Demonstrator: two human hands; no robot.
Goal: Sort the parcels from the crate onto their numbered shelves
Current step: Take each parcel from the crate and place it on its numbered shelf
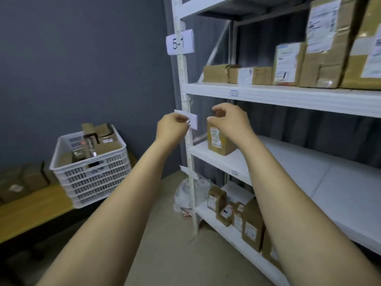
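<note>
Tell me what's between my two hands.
Head view: between left hand and right hand stands the white metal shelf upright bearing a white paper number label, partly hidden by the left hand.

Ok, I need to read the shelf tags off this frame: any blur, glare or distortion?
Head view: the wide angle bows the post and shelves. It is soft all over, so the 5-1 tag reads but the parcel labels do not. The left hand covers most of the tag below. The corner with the crate and bench is dim. There is no strong glare.
</note>
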